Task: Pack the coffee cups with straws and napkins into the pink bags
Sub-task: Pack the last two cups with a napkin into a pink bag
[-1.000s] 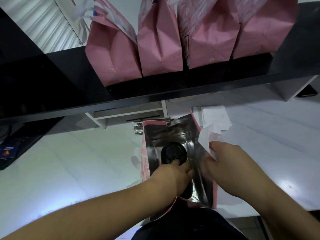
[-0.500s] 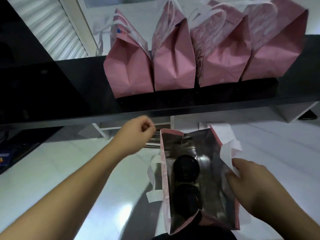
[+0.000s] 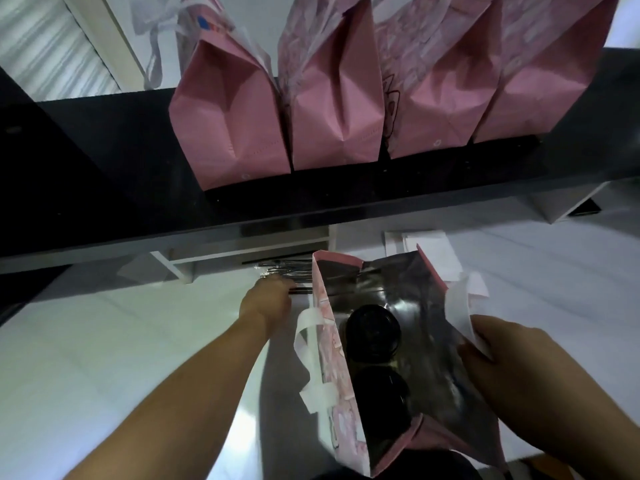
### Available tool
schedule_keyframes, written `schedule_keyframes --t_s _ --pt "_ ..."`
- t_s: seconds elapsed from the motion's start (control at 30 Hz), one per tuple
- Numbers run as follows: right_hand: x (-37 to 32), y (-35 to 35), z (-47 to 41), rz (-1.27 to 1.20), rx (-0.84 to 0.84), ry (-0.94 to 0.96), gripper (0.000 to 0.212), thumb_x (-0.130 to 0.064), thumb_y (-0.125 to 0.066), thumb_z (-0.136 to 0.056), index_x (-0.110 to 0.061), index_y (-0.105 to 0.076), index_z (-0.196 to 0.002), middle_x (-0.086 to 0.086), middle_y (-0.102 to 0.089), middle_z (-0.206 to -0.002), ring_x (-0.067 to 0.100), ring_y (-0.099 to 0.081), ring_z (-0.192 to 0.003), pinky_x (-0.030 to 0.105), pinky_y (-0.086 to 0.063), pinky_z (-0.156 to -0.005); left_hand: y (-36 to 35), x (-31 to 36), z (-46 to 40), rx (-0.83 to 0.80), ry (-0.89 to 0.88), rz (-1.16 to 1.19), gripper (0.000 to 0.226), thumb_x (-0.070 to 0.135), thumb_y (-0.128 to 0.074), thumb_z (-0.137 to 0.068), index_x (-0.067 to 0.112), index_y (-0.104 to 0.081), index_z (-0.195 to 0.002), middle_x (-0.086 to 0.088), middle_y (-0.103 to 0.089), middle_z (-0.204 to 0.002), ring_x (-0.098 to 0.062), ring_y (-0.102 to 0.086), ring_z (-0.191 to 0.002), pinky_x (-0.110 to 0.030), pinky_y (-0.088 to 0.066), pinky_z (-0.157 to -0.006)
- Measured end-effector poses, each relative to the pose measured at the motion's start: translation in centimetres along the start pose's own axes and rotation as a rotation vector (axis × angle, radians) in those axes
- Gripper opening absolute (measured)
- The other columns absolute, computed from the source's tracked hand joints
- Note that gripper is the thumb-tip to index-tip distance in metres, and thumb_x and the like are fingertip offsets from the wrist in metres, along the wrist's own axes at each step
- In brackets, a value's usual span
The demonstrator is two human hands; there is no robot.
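An open pink bag (image 3: pixel 332 368) with a silver lining stands at the near edge of the white counter. Two coffee cups with black lids sit inside it, one (image 3: pixel 373 332) farther and one (image 3: pixel 381 393) nearer to me. My right hand (image 3: pixel 512 372) grips the bag's right rim and white handle. My left hand (image 3: pixel 268 301) rests on a pile of wrapped straws (image 3: pixel 287 271) just left of the bag's far corner, fingers curled on them. A stack of white napkins (image 3: pixel 426 242) lies behind the bag.
Several closed pink bags (image 3: pixel 235 116) stand in a row on a black shelf (image 3: pixel 104 168) above the counter. A white bracket (image 3: pixel 180 268) holds the shelf up near the straws. The white counter (image 3: pixel 86 358) stretches left and right.
My left hand left the bag after setting a cup inside, rose, then came down onto the straws. My right hand kept hold of the bag's right side.
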State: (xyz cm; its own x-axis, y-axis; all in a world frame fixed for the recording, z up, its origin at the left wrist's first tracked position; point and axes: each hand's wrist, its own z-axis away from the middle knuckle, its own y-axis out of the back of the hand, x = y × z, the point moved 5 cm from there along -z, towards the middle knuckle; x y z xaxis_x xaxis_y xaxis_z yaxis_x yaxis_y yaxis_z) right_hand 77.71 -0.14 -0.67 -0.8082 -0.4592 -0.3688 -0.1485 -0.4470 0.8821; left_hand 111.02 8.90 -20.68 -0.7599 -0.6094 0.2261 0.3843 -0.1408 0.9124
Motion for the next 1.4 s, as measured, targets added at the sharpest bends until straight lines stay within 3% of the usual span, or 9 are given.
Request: schedule_keyframes --t_s 0.3,0.53,0.63,0.8,0.93,1.07,1.13,1.3,1.4 --pt "0.4 0.0 0.0 0.011 0.037 -0.028 0.025 -0.029 -0.062 -0.091 -0.026 -0.053 -0.069 -0.008 -0.058 -0.062 0.011 -0.055 -0.059 0.024 -0.039 -0.050 -0.9 0.0 0.1 0.050 -0.050 -0.164 0.025 0.022 -0.062 -0.098 0.021 -0.072 -0.120 -0.006 -0.067 -0.122 -0.028 -0.060 -0.116 -0.034 -0.053 -0.093" --pt "0.1 -0.1 0.0 0.016 0.044 0.028 0.028 -0.027 -0.063 -0.089 -0.027 -0.049 -0.065 -0.010 -0.055 -0.056 0.009 -0.054 -0.056 0.022 -0.031 -0.048 -1.1 0.7 2.2 -0.119 -0.066 -0.342 0.042 0.011 -0.053 -0.096 0.023 -0.059 -0.136 -0.007 -0.068 -0.124 -0.031 -0.066 -0.113 -0.036 -0.050 -0.084" --pt "0.3 -0.2 -0.2 0.050 0.026 0.052 0.026 -0.023 -0.063 -0.092 -0.026 -0.047 -0.071 -0.008 -0.057 -0.065 0.012 -0.058 -0.065 0.025 -0.041 -0.053 -2.3 0.0 4.1 -0.151 0.024 -0.250 0.035 0.011 -0.061 -0.089 0.023 -0.065 -0.122 -0.004 -0.070 -0.112 -0.030 -0.068 -0.104 -0.030 -0.045 -0.072" --pt "-0.4 0.0 0.2 -0.031 0.079 0.202 0.031 -0.036 -0.059 -0.091 -0.039 -0.038 -0.069 -0.016 -0.045 -0.063 0.005 -0.042 -0.054 0.018 -0.028 -0.050 -3.5 -2.4 7.5 -0.108 0.183 -0.042 0.014 0.022 -0.050 -0.095 0.022 -0.063 -0.091 -0.001 -0.060 -0.086 -0.029 -0.062 -0.085 -0.028 -0.040 -0.065" --pt "-0.1 -0.4 -0.2 -0.026 -0.019 0.148 0.018 -0.049 -0.048 -0.094 -0.040 -0.044 -0.079 -0.013 -0.059 -0.080 0.009 -0.051 -0.065 0.024 -0.042 -0.062 -0.7 -4.0 11.0 0.027 0.310 0.197 0.012 0.026 -0.060 -0.089 0.017 -0.063 -0.082 -0.001 -0.067 -0.076 -0.024 -0.061 -0.069 -0.028 -0.045 -0.056" --pt "0.1 -0.6 -0.5 0.029 -0.061 0.124 0.016 -0.041 -0.047 -0.100 -0.034 -0.056 -0.110 -0.004 -0.071 -0.109 0.014 -0.054 -0.078 0.026 -0.045 -0.072 5.0 -2.7 14.8 0.150 0.308 0.383 0.007 0.021 -0.071 -0.083 0.025 -0.066 -0.078 0.003 -0.070 -0.064 -0.012 -0.063 -0.055 -0.024 -0.044 -0.049" --pt "0.3 -0.5 -0.4 0.021 -0.061 0.147 0.009 -0.037 -0.048 -0.100 -0.034 -0.054 -0.106 -0.005 -0.072 -0.110 0.011 -0.052 -0.075 0.026 -0.044 -0.070 8.0 -1.2 16.6 0.187 0.287 0.472 0.008 0.020 -0.070 -0.084 0.026 -0.070 -0.079 0.004 -0.072 -0.064 -0.007 -0.056 -0.047 -0.022 -0.041 -0.045" --pt "0.6 0.0 -0.3 0.006 -0.034 0.162 0.027 -0.032 -0.049 -0.100 -0.027 -0.059 -0.125 -0.005 -0.070 -0.104 0.013 -0.054 -0.076 0.027 -0.046 -0.070 14.8 6.5 21.0 0.114 0.107 0.531 0.010 0.027 -0.072 -0.087 0.036 -0.077 -0.084 0.018 -0.078 -0.076 -0.002 -0.070 -0.061 -0.014 -0.048 -0.051" --pt "0.4 0.3 0.0 0.006 -0.019 0.181 0.010 -0.031 -0.049 -0.099 -0.031 -0.057 -0.105 -0.006 -0.068 -0.094 0.011 -0.052 -0.068 0.023 -0.041 -0.059 15.7 11.3 22.0 -0.021 0.018 0.463 0.011 0.030 -0.074 -0.086 0.040 -0.076 -0.088 0.022 -0.077 -0.077 0.003 -0.073 -0.071 -0.016 -0.054 -0.060"
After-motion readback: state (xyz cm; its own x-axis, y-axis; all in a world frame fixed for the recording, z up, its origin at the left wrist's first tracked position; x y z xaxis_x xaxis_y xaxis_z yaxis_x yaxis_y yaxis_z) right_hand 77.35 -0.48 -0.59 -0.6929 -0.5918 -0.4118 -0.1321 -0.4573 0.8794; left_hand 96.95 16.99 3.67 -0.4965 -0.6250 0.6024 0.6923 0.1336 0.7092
